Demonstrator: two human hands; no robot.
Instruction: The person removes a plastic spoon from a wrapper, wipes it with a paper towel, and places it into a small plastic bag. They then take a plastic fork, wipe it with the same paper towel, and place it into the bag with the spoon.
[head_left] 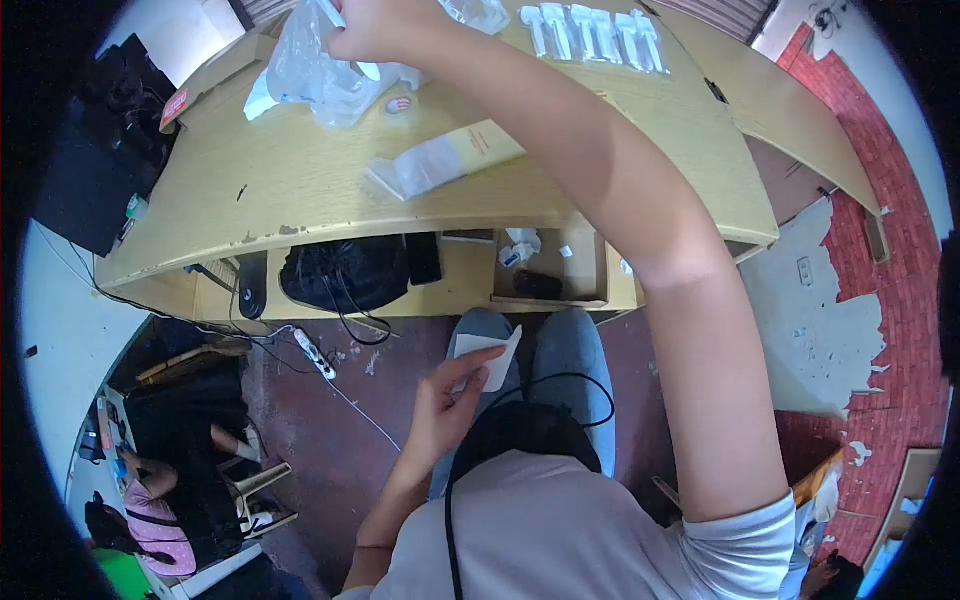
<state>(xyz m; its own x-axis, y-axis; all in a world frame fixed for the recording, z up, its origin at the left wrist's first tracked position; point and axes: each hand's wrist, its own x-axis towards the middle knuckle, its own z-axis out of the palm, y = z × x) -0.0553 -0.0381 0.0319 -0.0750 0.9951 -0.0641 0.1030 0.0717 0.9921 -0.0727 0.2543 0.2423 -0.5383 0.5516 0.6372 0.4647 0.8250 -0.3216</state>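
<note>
My left hand (pixel 445 408) is above my lap, its fingers closed on a small white paper piece (pixel 496 366) with a folded edge. My right hand (pixel 378 28) reaches far across the desk to its back left. Its fingers are closed on a slim white object (pixel 331 13), whose kind I cannot make out. Just beside and under that hand lies a crumpled clear plastic bag (pixel 312 78). A round sticker with a red print (pixel 399 104) is on the desk close to the bag. Nearer to me lies a long clear packet with a yellow part (pixel 430 165).
Several white items in clear wrappers (pixel 592 35) lie in a row at the back of the wooden desk (pixel 300 190). Below the top, a shelf holds a black bag (pixel 345 273) and an open cardboard box (pixel 550 298). A power strip (pixel 315 353) lies on the floor. Another person (pixel 160 520) sits at lower left.
</note>
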